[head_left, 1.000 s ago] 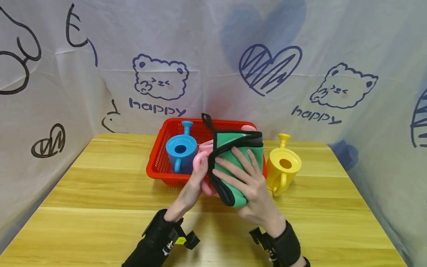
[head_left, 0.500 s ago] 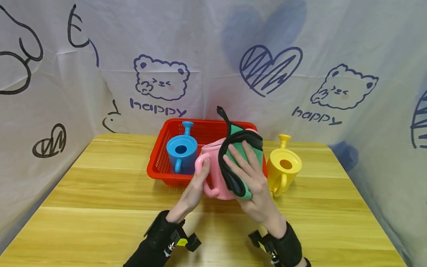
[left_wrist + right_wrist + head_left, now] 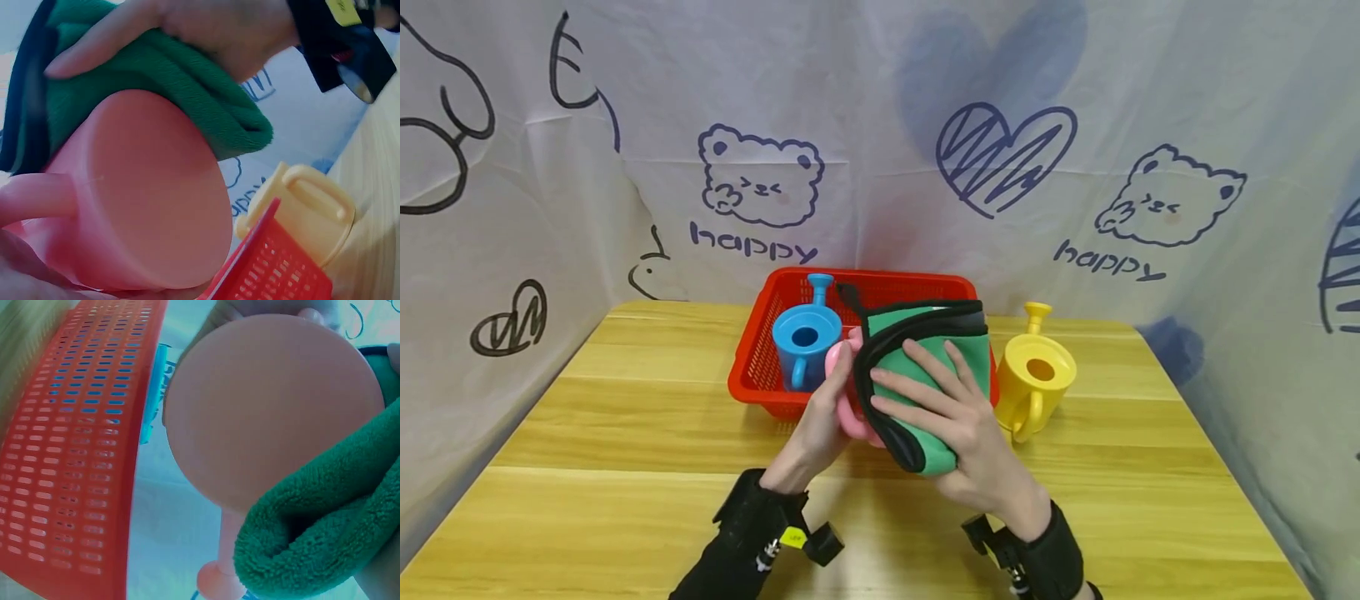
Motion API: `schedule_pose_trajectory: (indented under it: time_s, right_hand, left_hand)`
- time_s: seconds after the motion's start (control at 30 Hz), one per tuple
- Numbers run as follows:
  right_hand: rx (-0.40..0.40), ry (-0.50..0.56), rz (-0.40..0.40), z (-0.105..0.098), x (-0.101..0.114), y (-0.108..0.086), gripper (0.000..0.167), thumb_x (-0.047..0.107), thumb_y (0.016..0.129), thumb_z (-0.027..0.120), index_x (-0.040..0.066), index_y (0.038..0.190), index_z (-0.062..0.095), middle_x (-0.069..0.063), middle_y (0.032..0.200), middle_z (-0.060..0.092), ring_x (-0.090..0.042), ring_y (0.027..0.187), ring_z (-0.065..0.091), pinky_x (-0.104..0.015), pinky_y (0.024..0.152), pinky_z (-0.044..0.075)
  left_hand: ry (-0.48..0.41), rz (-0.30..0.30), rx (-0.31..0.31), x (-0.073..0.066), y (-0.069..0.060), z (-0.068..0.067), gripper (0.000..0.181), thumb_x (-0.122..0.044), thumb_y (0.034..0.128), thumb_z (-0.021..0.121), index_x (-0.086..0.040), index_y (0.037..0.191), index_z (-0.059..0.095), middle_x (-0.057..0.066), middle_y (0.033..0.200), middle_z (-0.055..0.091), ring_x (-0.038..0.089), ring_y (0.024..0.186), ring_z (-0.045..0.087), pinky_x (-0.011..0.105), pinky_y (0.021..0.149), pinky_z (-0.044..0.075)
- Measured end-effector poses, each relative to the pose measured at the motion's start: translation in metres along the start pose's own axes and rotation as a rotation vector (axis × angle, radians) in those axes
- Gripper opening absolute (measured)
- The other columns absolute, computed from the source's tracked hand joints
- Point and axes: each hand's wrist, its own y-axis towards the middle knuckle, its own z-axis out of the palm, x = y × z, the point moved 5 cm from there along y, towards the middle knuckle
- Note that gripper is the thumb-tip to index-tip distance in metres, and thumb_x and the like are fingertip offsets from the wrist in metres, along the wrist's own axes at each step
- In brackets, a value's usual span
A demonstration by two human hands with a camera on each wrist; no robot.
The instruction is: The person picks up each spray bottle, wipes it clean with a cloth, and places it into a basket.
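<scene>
Closely, pink can (image 3: 156,187) gripped by left fingers (image 3: 841,371); green cloth (image 3: 325,495) under right fingers (image 3: 919,392), outstretched

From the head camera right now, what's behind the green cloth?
The pink watering can, mostly covered, handle showing; behind that, the red basket. The basket's right interior is largely hidden; contents unclear.

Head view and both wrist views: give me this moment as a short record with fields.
Left hand: holds pink watering can, handle side
Right hand: fingers spread on green cloth, against the can
Can pose: raised, base showing in both wrist views
Red basket: on table, blue watering can upright inside
Yellow watering can: upright on table, right of the basket
</scene>
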Motion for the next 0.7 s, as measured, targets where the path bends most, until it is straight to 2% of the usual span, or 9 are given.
schedule_pose_trajectory:
  time_s: [0.07,0.2,0.3,0.4,0.5,0.6,0.7]
  right_hand:
    - [0.006,0.028,-0.014,-0.002,0.001,0.0,0.05,0.011,0.078,0.061,0.015,0.127,0.069,-0.006,0.139,0.064,-0.028,0.152,0.034,-0.053,0.127,0.011]
    - [0.021,0.072,-0.029,-0.006,0.003,0.001,0.046,0.011,0.08,0.062,0.015,0.125,0.07,-0.006,0.137,0.065,-0.027,0.151,0.035,-0.052,0.128,0.012]
    - [0.028,0.075,-0.039,-0.007,0.004,0.001,0.049,0.01,0.077,0.064,0.015,0.126,0.07,-0.006,0.137,0.065,-0.028,0.151,0.035,-0.052,0.128,0.012]
    - [0.029,0.049,-0.043,-0.004,0.004,0.001,0.056,0.009,0.071,0.066,0.015,0.127,0.07,-0.006,0.138,0.064,-0.029,0.151,0.035,-0.054,0.127,0.013]
    - [0.034,-0.013,-0.027,0.0,0.003,0.001,0.062,0.008,0.066,0.066,0.017,0.127,0.069,-0.005,0.14,0.064,-0.029,0.151,0.034,-0.054,0.127,0.013]
    - [0.033,-0.082,-0.004,0.002,0.002,0.0,0.062,0.01,0.066,0.064,0.017,0.128,0.069,-0.005,0.14,0.063,-0.029,0.152,0.033,-0.054,0.127,0.012]
    - [0.021,-0.136,0.006,0.004,0.002,0.0,0.061,0.013,0.068,0.06,0.017,0.129,0.068,-0.006,0.141,0.063,-0.03,0.152,0.032,-0.054,0.127,0.011]
  left_hand:
    - [-0.076,-0.004,-0.004,-0.001,0.0,-0.002,0.053,-0.057,0.1053,0.026,-0.015,0.134,0.039,-0.011,0.115,0.058,0.004,0.104,0.06,0.02,0.093,0.052]
    - [-0.196,0.002,-0.008,-0.003,0.0,-0.003,0.034,-0.057,0.1051,0.03,-0.027,0.118,0.039,-0.012,0.102,0.057,0.002,0.094,0.063,0.018,0.087,0.054]
    - [-0.221,0.012,-0.02,-0.004,0.0,-0.004,0.031,-0.056,0.1052,0.03,-0.028,0.113,0.038,-0.011,0.098,0.054,0.002,0.09,0.062,0.017,0.083,0.054]
    - [-0.169,0.015,-0.044,-0.004,0.0,-0.005,0.035,-0.057,0.105,0.028,-0.027,0.12,0.037,-0.01,0.105,0.051,0.003,0.096,0.059,0.017,0.085,0.052]
    - [-0.051,0.024,-0.037,-0.003,0.0,-0.004,0.052,-0.06,0.1043,0.025,-0.018,0.134,0.035,-0.006,0.119,0.046,0.007,0.109,0.052,0.018,0.092,0.049]
    - [0.061,0.036,-0.014,-0.001,0.0,-0.001,0.071,-0.064,0.1029,0.023,-0.006,0.143,0.032,0.001,0.13,0.041,0.012,0.118,0.044,0.02,0.098,0.044]
    - [0.112,0.052,-0.006,0.001,0.0,0.001,0.078,-0.066,0.1017,0.025,-0.003,0.147,0.03,0.007,0.138,0.037,0.015,0.124,0.039,0.023,0.104,0.039]
